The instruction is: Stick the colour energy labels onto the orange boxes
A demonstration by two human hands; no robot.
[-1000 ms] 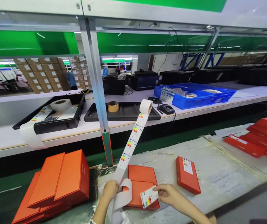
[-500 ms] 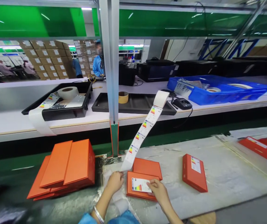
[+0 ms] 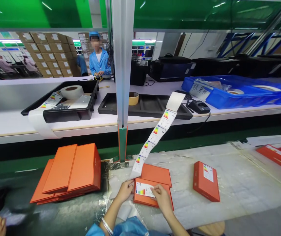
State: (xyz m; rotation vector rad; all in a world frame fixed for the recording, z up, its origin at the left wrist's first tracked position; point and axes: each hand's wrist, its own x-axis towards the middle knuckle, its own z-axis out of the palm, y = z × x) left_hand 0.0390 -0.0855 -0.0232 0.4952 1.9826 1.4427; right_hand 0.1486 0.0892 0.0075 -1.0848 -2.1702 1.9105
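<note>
Head view: a label (image 3: 143,189) is pinched by the right hand (image 3: 162,197) against or just above the near orange box (image 3: 144,200); whether the left hand (image 3: 126,191) grips anything cannot be told. Wrinkles could be caused by uneven pressing.

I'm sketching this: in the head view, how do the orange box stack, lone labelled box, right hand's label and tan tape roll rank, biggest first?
Orange box stack
Lone labelled box
Label at right hand
Tan tape roll, partly hidden
</note>
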